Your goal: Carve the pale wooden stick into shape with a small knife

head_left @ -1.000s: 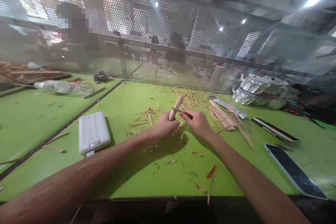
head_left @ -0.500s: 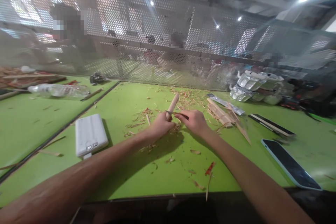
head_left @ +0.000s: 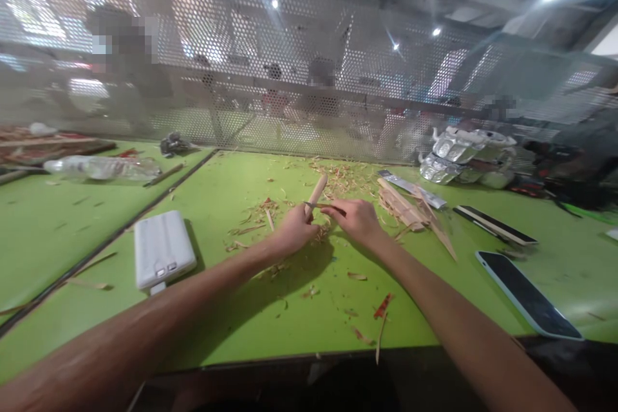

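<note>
Over the middle of the green table (head_left: 193, 335), my left hand (head_left: 293, 230) is closed around a pale wooden stick (head_left: 317, 189), whose rounded end points up and away from me. My right hand (head_left: 358, 219) grips a small knife (head_left: 323, 206). Its thin blade lies across the stick just above my left fingers, and most of its handle is hidden in my palm. Curled wood shavings (head_left: 340, 180) are scattered behind and around both hands. To the right of my right hand lie several flat wood pieces (head_left: 402, 206).
A white power bank (head_left: 164, 248) lies on the left, with a plastic bottle (head_left: 103, 167) farther back. On the right are a phone (head_left: 528, 296), a black strip-shaped item (head_left: 495, 225) and foil-like silver packages (head_left: 454, 151). A perforated screen (head_left: 290, 103) bounds the table's far side; people are beyond it.
The whole view has shifted slightly. Both hands keep their hold on the stick and the knife, and the blade has barely moved against the wood.
</note>
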{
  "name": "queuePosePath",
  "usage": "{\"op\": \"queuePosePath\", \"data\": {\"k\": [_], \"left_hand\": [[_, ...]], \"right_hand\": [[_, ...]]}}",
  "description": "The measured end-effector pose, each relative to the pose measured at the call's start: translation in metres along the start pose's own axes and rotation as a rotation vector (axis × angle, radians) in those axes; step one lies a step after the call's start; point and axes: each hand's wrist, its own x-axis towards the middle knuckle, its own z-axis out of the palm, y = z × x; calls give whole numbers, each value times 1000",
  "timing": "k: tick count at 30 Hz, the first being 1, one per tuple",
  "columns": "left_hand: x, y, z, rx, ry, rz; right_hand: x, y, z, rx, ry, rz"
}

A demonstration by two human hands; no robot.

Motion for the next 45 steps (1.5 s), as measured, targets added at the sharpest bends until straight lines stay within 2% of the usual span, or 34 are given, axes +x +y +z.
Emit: {"op": "queuePosePath", "data": {"k": [5, 9, 13, 16, 18, 20, 23, 27, 33, 39, 45], "left_hand": [[1, -3, 1, 7, -37, -1], [-2, -2, 3, 54, -63, 14], [-10, -1, 6, 65, -87, 18], [-15, 2, 6, 15, -127, 69], [-16, 4, 4, -34, -146, 84], [-13, 3, 1, -71, -149, 62], [-8, 2, -4, -144, -172, 0], [-6, 2, -8, -352, -232, -21], [-7, 2, -9, -557, -261, -96], [-6, 2, -7, -712, -317, -87], [-2, -5, 3, -575, -269, -46]], "right_hand": [[1, 7, 2, 27, -17, 21], [5, 18, -3, 10, -13, 129], [7, 45, -11, -16, -33, 302], [3, 75, -18, -54, 67, 481], [0, 89, -20, -41, 125, 514], [0, 93, -21, -4, 150, 493], [4, 80, -19, 69, 139, 436], [8, 44, -18, 225, 81, 369], [2, 3, -9, 404, -61, 174], [-4, -7, 5, 328, -60, 105], [-3, -3, 8, 260, -55, 85]]}}
